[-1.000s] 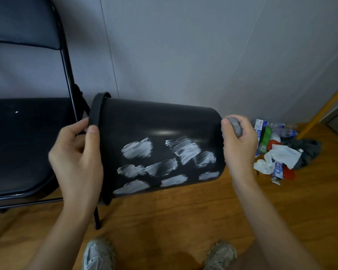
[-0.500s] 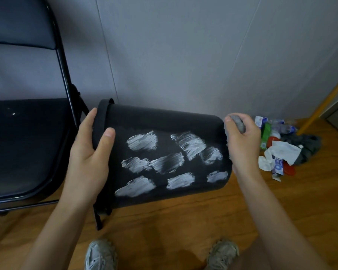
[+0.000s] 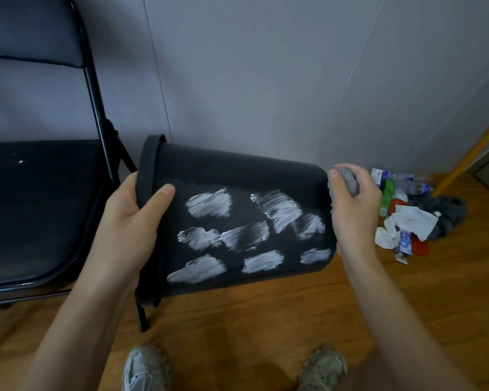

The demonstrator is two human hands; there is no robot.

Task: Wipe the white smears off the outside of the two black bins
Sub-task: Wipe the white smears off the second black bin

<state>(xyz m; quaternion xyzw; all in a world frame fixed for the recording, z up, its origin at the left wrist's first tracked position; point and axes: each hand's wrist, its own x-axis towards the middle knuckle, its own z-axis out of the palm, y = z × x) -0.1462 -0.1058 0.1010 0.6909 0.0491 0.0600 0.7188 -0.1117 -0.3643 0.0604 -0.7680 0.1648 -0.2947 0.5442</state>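
Slippage is the likely trouble: the black bin (image 3: 237,221) is held on its side in the air between the two hands, the left hand (image 3: 130,221) gripping its rim with the thumb lying on the wall, the right hand (image 3: 353,210) braced against its base while curled round a balled grey cloth (image 3: 347,182). Freeing that hand to wipe could let the bin swing down. White smears (image 3: 246,232), eight or so brushy patches, cover the wall facing up between the hands, none wiped.
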